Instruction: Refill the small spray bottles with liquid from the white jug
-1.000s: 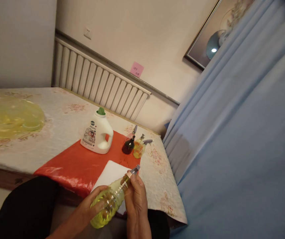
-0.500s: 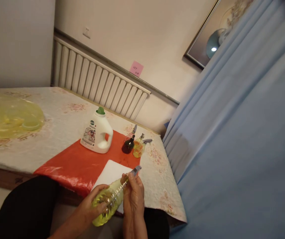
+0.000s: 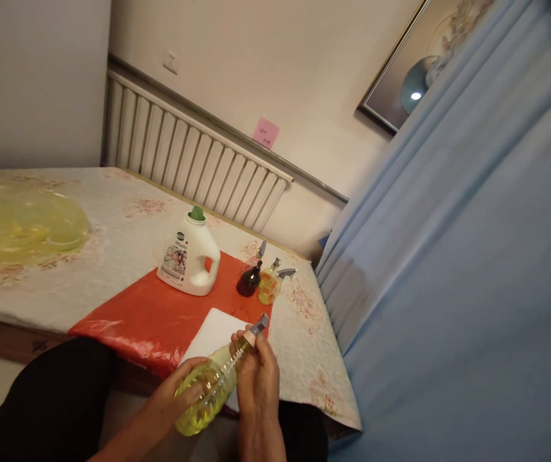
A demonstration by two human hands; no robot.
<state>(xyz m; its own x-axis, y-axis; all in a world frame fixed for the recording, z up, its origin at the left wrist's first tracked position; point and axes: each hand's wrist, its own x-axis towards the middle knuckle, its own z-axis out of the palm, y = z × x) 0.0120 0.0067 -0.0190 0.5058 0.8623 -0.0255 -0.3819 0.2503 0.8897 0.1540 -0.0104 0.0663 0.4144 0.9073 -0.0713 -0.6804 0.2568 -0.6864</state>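
A clear, ribbed bottle of yellow liquid lies tilted between my hands, its neck pointing up to the right. My left hand is wrapped round the lower body. The fingers of my right hand close round the neck, just below a grey spout top. A pale band shows between the neck and that top. Beneath the bottle, a white sheet is partly covered by it and my hands.
A white jug with a green piece in its mouth stands on red plastic. Right of it are a dark bottle and a yellow-patterned bottle. A yellow translucent bag lies left; a blue curtain hangs right.
The bottle's grey top has shifted slightly up and left. My right thumb has come off the top, and more of the neck and pale band shows. My left hand keeps its hold.
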